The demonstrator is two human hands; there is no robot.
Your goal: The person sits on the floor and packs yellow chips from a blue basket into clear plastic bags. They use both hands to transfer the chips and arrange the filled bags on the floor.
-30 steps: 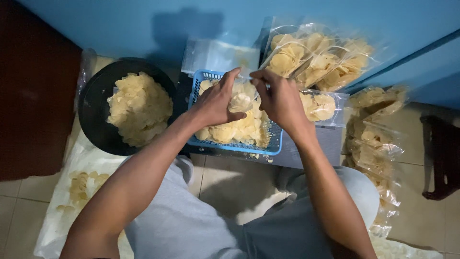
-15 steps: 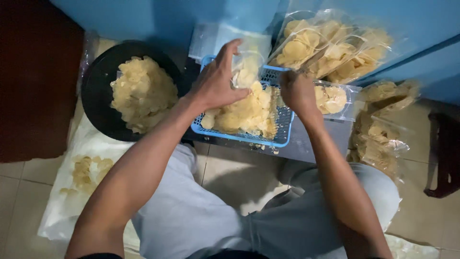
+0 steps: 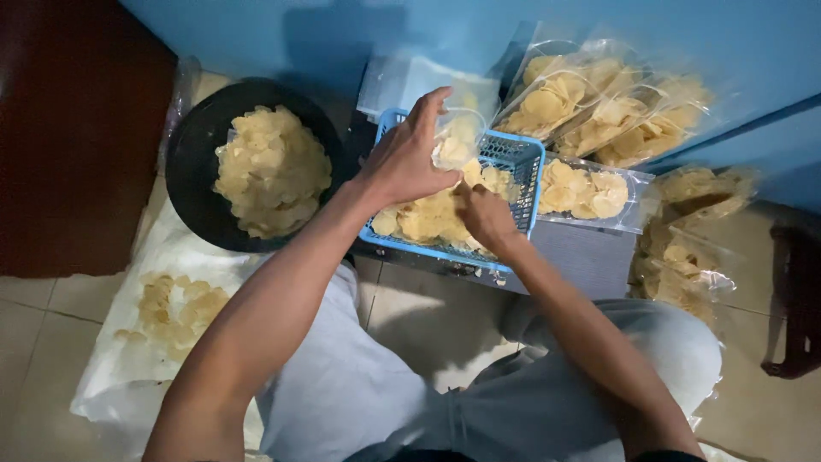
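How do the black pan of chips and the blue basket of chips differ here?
The black pan is round, solid-walled and untouched; the blue basket is rectangular, slotted, and both hands work over it. The left hand holds a clear bag above the basket; the right hand rests in its chips. Both hold pale round chips.

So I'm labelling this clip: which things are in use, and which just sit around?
In use: left hand, clear bag, right hand, blue basket of chips.
Lying about: black pan, filled bags, white sack.
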